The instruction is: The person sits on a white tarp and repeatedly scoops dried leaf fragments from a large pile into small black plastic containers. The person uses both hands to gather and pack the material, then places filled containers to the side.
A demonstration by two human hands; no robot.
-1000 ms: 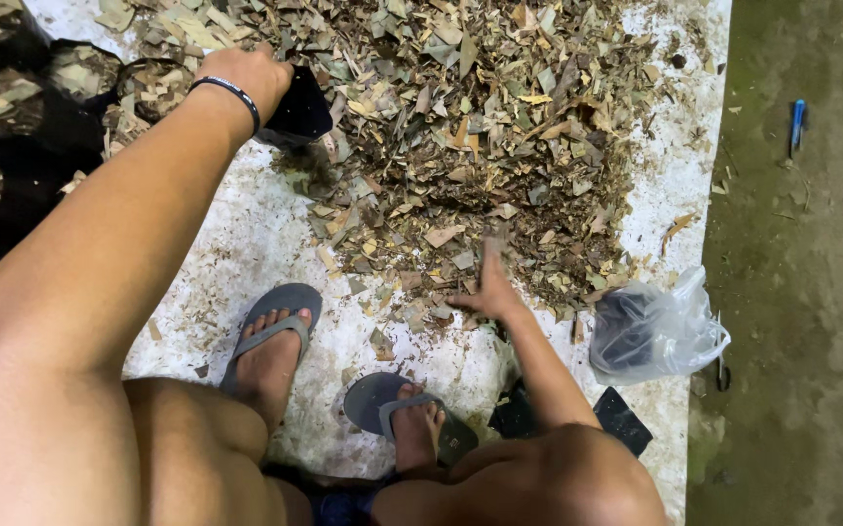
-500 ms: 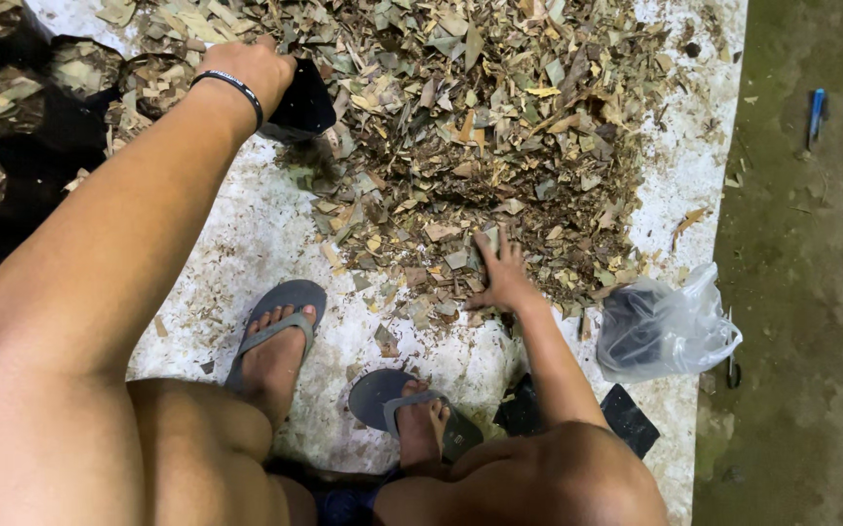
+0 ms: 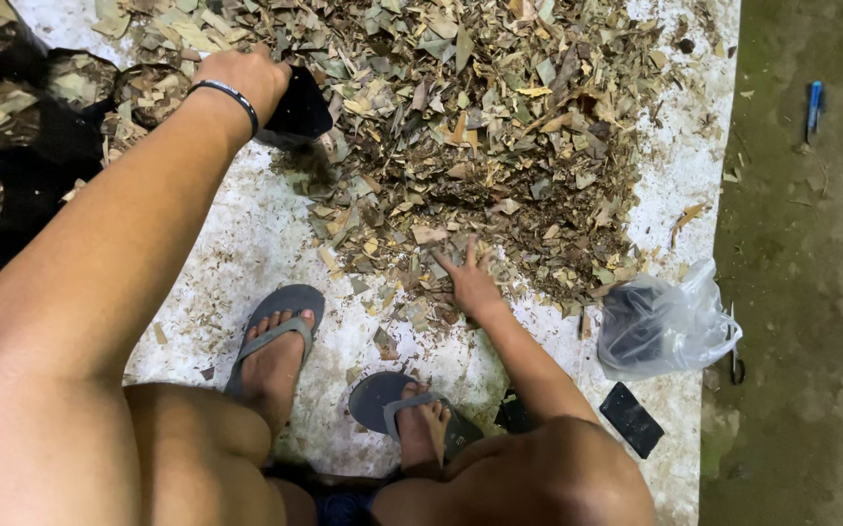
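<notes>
The right hand (image 3: 470,282) lies flat on the near edge of the big pile of dry leaf bits (image 3: 460,127), with its fingers spread wide apart. The left hand (image 3: 246,78) is closed around the rim of a small black bag (image 3: 297,109) at the far left side of the pile. More black bags full of leaf bits (image 3: 12,127) sit in a bunch to the left. A clear plastic bag (image 3: 665,326) with something dark inside lies on the right edge of the white sheet (image 3: 246,234).
</notes>
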